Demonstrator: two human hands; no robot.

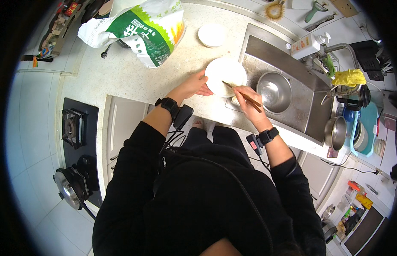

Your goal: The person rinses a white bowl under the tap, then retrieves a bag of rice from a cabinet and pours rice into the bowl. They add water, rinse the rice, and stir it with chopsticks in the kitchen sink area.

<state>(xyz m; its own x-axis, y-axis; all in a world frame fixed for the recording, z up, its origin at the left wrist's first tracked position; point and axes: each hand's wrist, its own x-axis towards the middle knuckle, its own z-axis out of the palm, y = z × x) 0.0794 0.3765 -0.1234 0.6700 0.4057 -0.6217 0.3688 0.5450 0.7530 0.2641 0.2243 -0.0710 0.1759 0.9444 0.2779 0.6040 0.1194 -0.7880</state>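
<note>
A white bowl (224,64) is before me at the counter, close to the sink's left edge. My left hand (196,84) holds it by its left side, with the thumb near the rim and the fingers below. In my right hand (249,101) is a pair of brown chopsticks (255,105), their tips down inside the bowl. The bowl's contents look pale, and I cannot tell what they are. Farther back on the counter stands a smaller white bowl (212,34). A green and white flour bag (144,35) lies to its left.
A steel basin (274,92) sits in the steel sink (296,121). Along the sink's back are a white pump bottle (305,45), a faucet (341,48) and a yellow cloth (348,77). Another steel pot (335,132) stands at right. A gas stove (80,128) is on the left.
</note>
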